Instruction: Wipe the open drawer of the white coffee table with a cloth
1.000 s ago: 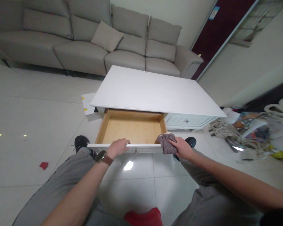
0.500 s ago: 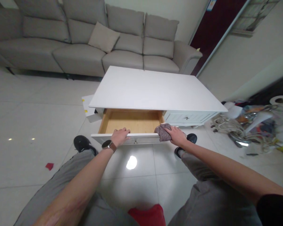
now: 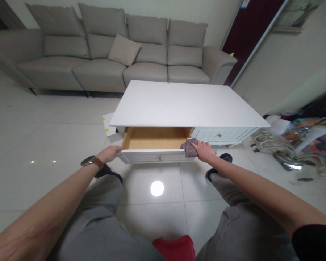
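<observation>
A white coffee table (image 3: 190, 101) has its left drawer (image 3: 157, 139) pulled out, showing a bare wooden inside. My left hand (image 3: 111, 154) grips the left end of the drawer front, its fingers on the corner. At the opposite end, my right hand (image 3: 205, 150) is closed on a brownish-grey cloth (image 3: 190, 148), which drapes over the right corner of the drawer front. A small knob (image 3: 160, 158) sits mid-front on the drawer.
A grey sofa (image 3: 103, 72) stands behind the table. Beside the table's left end is a white box (image 3: 108, 125). Piled items and a chrome-based stand (image 3: 288, 161) are on the floor at right. Something red (image 3: 176, 248) lies between my legs.
My left hand has moved left along the drawer front to its end. The drawer has slid in a little. My right hand stays with the cloth at the right corner.
</observation>
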Motion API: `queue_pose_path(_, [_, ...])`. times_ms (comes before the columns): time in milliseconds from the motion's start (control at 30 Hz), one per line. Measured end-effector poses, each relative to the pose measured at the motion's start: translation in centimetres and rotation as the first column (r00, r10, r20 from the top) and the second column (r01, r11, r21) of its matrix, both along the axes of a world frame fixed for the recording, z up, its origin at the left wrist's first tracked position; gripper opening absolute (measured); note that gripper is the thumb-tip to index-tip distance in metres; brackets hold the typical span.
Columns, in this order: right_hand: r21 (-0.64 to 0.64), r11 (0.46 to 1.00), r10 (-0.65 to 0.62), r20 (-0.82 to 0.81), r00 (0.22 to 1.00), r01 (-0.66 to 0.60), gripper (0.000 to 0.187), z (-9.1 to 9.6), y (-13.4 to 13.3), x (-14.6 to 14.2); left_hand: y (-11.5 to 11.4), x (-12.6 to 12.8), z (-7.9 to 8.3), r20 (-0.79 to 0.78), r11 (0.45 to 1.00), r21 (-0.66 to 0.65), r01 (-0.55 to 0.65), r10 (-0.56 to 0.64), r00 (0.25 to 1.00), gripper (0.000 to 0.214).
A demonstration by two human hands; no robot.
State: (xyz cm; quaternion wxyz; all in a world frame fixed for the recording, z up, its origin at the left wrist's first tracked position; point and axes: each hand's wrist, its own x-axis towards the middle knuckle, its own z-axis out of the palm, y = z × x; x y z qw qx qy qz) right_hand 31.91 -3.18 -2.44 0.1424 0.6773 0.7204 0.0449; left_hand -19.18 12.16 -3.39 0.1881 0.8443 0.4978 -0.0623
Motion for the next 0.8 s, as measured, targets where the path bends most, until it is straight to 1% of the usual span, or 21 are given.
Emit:
queue_pose_path(33, [-0.006,1.0,-0.004,-0.003,1.0,0.004,0.066,0.0,0.0,-0.1,0.2,-0.7,-0.1,0.039,1.0,0.006,-0.019,0.018,0.999,0.035])
queue_pose_path(100, [-0.017,1.0,-0.018,-0.006,1.0,0.018,0.067,0.0,-0.1,-0.2,0.7,-1.4,-0.2,0.053,0.999,0.004,-0.048,0.047,0.997,0.034])
queue_pose_path(233, [-0.003,0.999,-0.047,0.016,0.999,0.047,0.064,0.0,-0.5,-0.9,1.5,-1.6,0.2,0.072,0.996,-0.03,-0.087,0.089,0.993,0.03])
queue_pose_path(333, [0.003,0.999,-0.04,0.032,0.999,0.04,0.061,0.2,-0.6,-2.4,1.5,-1.9,0.1,0.128,0.991,-0.052,-0.123,0.129,0.983,0.031])
queue_pose_path(400, [0.002,1.0,0.001,0.021,1.0,-0.001,0.059,0.4,-0.2,-4.3,1.3,-2.2,-0.2,0.15,0.99,-0.048,-0.134,0.14,0.979,0.032])
queue_pose_path(467, [0.009,0.998,0.061,-0.001,0.998,-0.061,0.058,0.6,0.6,-6.9,1.0,-2.4,-0.5,0.16,0.99,-0.037,-0.138,0.142,0.977,0.034])
queue_pose_path(533, [0.018,0.993,0.121,-0.032,0.992,-0.121,0.057,0.8,1.8,-10.4,0.7,-2.4,-0.7,0.172,0.989,-0.023,-0.144,0.146,0.974,0.036])
queue_pose_path(700, [0.038,0.961,0.276,-0.105,0.955,-0.273,0.057,0.7,5.3,-20.9,0.3,-2.3,-0.3,0.161,0.986,-0.014,-0.164,0.164,0.973,0.036])
queue_pose_path(800, [0.08,0.949,0.314,-0.133,0.94,-0.306,0.051,0.2,6.9,-27.0,0.0,-2.4,0.0,0.147,0.991,-0.014,-0.136,0.137,0.98,0.037])
